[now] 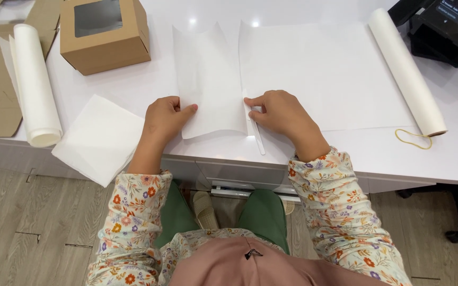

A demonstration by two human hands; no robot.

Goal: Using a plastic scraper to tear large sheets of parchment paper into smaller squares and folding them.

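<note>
At centre frame the left hand pinches the near corner of a cut paper strip; the right hand pinches a thin white blade-like tool at the unrolled sheet. Loose strip ends curl, so a slip could tear it. White glossy bench, grey wood floor lower left

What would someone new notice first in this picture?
Two hands at the white counter's near edge: the left hand pins a cut strip of white paper, and the right hand holds a slim white tool at its right edge. A brown windowed box sits far left; a paper roll lies far right.
</note>
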